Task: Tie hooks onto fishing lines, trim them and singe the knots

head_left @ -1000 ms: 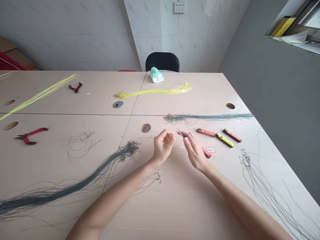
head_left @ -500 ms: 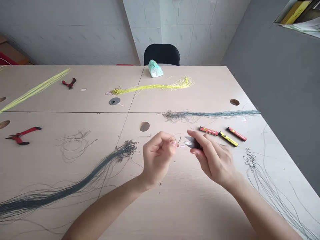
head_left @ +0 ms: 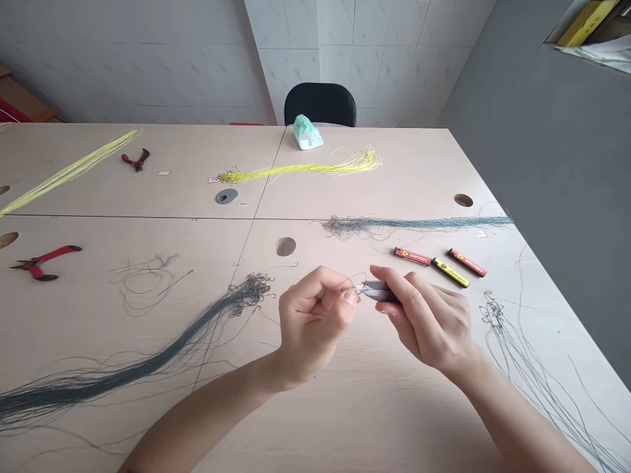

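Seen from the head camera, a person's curled left hand [head_left: 315, 328] pinches a loop of fine line [head_left: 355, 278] at its fingertips, as the closed right hand [head_left: 426, 322] grips small black-handled snips [head_left: 380, 292], lying roughly level, silver tips pointing left, just beside the line.

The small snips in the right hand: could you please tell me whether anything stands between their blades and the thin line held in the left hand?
Nothing visible does: the tips of the small snips in the right hand sit close to the fingertips of the left hand, with the thin line looping free beside them.
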`<state>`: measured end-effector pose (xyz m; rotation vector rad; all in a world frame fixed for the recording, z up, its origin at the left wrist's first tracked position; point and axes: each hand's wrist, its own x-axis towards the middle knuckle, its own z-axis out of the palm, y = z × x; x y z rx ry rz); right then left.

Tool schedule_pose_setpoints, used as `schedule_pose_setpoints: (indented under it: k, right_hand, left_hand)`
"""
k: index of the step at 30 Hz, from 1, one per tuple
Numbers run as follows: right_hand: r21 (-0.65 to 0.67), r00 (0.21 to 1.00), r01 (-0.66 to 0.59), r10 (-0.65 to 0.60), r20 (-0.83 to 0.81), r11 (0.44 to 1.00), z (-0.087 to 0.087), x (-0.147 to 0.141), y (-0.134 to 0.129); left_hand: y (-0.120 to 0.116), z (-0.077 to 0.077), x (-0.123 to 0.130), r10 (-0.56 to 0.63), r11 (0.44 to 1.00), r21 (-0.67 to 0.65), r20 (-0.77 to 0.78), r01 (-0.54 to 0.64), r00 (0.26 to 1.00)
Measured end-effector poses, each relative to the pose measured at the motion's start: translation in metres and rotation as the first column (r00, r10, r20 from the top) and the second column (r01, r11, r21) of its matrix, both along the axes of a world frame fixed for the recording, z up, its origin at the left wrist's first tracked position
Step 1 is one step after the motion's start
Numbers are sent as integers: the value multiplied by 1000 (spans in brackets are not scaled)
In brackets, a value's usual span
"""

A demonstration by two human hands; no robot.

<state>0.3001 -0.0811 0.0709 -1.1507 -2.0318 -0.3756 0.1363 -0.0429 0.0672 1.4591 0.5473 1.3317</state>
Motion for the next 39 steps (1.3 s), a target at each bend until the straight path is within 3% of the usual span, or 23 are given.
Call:
schedule_pose_setpoints:
  k: [17,39]
  right_hand:
    - [92,999,32,-35,32,995,-3,0,2]
    - [89,999,35,-38,30,995,-2,1,0]
  left_hand:
    - [-3,5,-1,5,997,-83,26,-2,1000]
    - [-3,5,-2,29,995,-93,4,-29,1000]
